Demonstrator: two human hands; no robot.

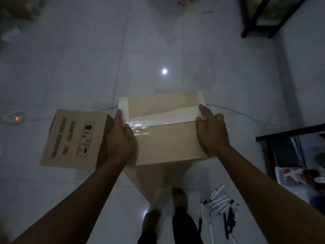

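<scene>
I hold a plain cardboard box (168, 140) in front of me, above the white tiled floor. Clear tape (140, 126) runs along its closed top seam, and a pale strip crosses the far flap. My left hand (121, 140) grips the box's left edge, thumb on top over the tape and fingers along the side. At the right edge my right hand (212, 131) grips it too, with thumb and forefinger on top and the other fingers curled over the side. The box's underside is hidden.
A second cardboard box (73, 138) with black print lies just left of the held one. Several markers (219, 205) are scattered on the floor at lower right, beside my feet (177, 196). A power strip (14, 118) glows red at far left. Black-framed furniture (284, 147) stands at right.
</scene>
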